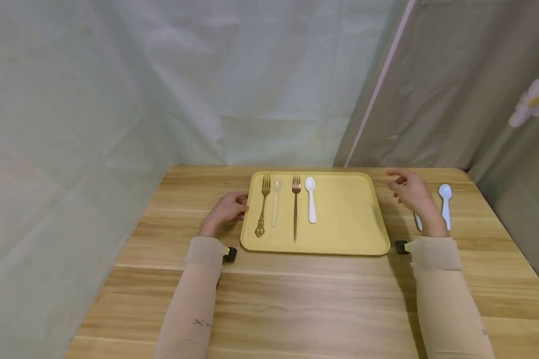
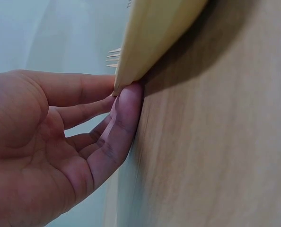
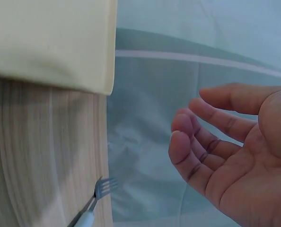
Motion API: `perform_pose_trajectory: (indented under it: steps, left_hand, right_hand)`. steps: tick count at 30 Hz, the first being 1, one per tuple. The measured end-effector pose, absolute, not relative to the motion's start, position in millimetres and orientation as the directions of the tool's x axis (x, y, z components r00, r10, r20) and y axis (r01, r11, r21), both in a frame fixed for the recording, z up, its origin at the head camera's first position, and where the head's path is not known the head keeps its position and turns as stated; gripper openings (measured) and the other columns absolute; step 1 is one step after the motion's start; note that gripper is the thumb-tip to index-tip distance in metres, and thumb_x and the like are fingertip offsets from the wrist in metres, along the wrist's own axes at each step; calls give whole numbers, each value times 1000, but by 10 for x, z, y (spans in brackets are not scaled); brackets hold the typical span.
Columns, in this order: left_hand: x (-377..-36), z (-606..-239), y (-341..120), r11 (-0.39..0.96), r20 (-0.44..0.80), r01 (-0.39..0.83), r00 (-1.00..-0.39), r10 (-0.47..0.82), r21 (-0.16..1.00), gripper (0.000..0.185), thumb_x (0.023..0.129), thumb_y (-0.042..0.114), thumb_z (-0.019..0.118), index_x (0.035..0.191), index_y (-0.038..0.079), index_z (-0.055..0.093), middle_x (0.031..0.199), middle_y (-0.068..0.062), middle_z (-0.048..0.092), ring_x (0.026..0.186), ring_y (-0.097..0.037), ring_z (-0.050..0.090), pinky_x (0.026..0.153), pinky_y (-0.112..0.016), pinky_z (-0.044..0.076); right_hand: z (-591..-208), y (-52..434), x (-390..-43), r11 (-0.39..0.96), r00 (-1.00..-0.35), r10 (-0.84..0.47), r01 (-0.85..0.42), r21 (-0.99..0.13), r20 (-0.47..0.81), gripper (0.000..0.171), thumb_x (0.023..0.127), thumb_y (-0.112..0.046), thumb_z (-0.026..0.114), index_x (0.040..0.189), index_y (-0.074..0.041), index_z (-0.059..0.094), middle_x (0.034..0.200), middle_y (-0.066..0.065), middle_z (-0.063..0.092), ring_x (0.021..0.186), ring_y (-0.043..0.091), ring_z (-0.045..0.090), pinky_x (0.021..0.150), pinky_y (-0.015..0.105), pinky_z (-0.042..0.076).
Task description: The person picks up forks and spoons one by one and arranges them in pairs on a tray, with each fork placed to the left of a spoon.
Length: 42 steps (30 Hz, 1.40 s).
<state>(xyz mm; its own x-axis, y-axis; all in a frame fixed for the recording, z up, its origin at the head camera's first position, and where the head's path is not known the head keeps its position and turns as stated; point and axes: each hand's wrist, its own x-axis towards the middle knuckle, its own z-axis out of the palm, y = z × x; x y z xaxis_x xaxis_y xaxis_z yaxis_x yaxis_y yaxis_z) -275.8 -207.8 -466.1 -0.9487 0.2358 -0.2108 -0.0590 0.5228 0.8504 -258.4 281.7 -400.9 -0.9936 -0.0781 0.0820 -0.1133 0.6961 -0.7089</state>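
Yellow tray (image 1: pixel 341 214) holding two forks, two spoons, left hand (image 1: pixel 226 208) touching rim, right hand (image 1: pixel 413 192) relaxed

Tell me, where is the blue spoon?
In the head view the blue spoon lies on the table, right of the tray, just beyond the right hand.

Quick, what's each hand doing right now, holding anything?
Left hand: open, fingers touching the left edge of the yellow tray, holding nothing.
Right hand: open, raised above the table, holding nothing.
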Motion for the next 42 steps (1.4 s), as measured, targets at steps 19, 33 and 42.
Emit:
perform_pose_trajectory:
  steps: [19, 33, 42]
  left_hand:
    - [-2724, -4637, -2061, 525, -221, -75, -950, 221, 848, 57, 100, -4, 57, 155, -6, 42, 113, -19, 55, 87, -19, 60, 71, -25, 58]
    - [-2722, -4631, -2068, 515, -214, -66, -949, 232, 854, 58, 98, -4, 57, 154, -5, 44, 112, -18, 57, 87, -19, 60, 71, -27, 59]
    - [-2721, -4629, -2063, 520, -221, -75, -949, 226, 851, 57, 99, -3, 57, 155, -4, 43, 113, -18, 57, 88, -19, 61, 72, -27, 59]
  right_hand:
    - [-4170, 3233, -2583, 804, -998, 59, 69, -591, -35, 52, 105, -17, 51, 149, 11, 43, 127, 41, 56, 111, 53, 58, 85, 60, 50]
    - [-4340, 3340, -2602, 819, -992, 72, 119, -562, -104, 58, 99, -10, 51, 149, 16, 37, 139, 45, 45, 120, 59, 48, 101, 68, 42]
    - [-4420, 3383, -2618, 847, -995, 60, 94, -523, -82, 56, 92, -3, 54, 143, 15, 39, 137, 48, 42, 118, 61, 45, 102, 68, 39]
